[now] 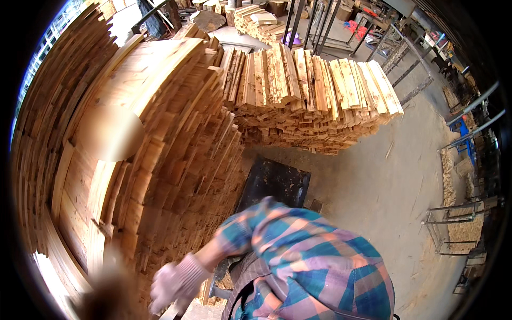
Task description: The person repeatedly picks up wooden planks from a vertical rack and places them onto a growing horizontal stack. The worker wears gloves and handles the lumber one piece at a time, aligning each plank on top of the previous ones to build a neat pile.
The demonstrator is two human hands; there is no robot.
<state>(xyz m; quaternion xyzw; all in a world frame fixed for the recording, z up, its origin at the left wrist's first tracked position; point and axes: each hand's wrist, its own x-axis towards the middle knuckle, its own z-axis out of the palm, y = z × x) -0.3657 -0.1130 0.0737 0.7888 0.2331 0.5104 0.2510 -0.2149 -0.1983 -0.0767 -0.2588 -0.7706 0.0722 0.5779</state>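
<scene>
My right arm, in a plaid sleeve of blue, teal and peach, bends across from the lower right. At its end my right hand [178,284], in a pale knitted glove, hangs low beside the left stack, its fingers curled downward and slightly smeared. A pale strip of wood [170,312] shows just under the fingers; whether they grip it is unclear. The nearest big thing is a tall stack of rough boards [181,186]. At the lower left lies a dark brown blurred shape [109,296] that I cannot make out. My left hand does not show.
Beyond stands a lower stack of short boards [314,90]. A black panel [274,184] lies on the concrete floor [373,186] between the stacks and me. Metal frames [453,226] stand along the right side, near wood chips. Logs and more boards [256,24] sit at the back.
</scene>
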